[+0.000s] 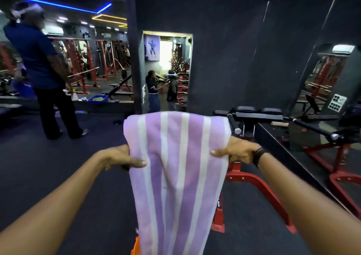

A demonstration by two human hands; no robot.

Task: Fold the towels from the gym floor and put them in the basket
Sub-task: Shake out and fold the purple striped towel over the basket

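Note:
A purple towel with white stripes (176, 168) hangs in front of me, doubled over at its top edge and reaching down to the bottom of the view. My left hand (121, 158) pinches its left edge, thumb on the front. My right hand (237, 152) pinches its right edge the same way, a dark band on that wrist. Both arms are stretched out at about the same height. A bit of orange (136, 245) shows under the towel's lower left; I cannot tell what it is.
A red-framed exercise bench (252, 178) with black pads stands just behind the towel to the right. A mirror wall (322, 90) runs along the right. A person in a dark blue shirt (39, 63) stands at the left. A blue tray (97, 99) lies on the floor beyond.

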